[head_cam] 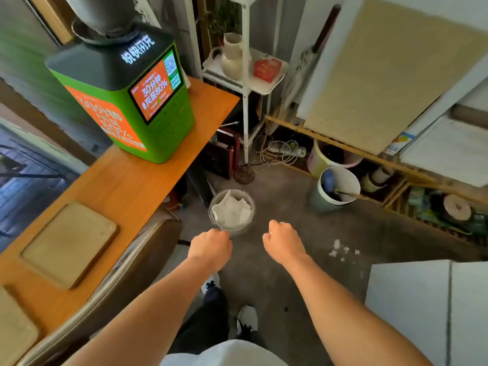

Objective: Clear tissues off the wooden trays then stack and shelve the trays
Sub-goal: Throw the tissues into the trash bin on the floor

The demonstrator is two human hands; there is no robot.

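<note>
While both bare arms reach down toward the grey floor, the long orange-brown wooden counter [126, 186] runs along the left, carrying a tall green and orange charging kiosk [126, 101] with a lit screen. Nearer on that counter lie two flat pale wooden trays: one rectangular tray [69, 244] with a bare top, and a second tray [14, 328] cut off by the lower left edge, also bare as far as it shows. Across the floor to the right stands a pale green plastic bucket [335, 190] holding a blue object and a stick-like tool. Just ahead of the hands sits a small round clear bin [232, 211] filled with crumpled white tissues [232, 213]. The left hand [210, 248] is curled, its fingers at the bin's near rim; whether they grip it cannot be told. The right hand [284, 241] hovers just beside the bin, fingers folded into a loose fist, holding nothing visible. White scraps [342, 251] dot the floor to the right.
</note>
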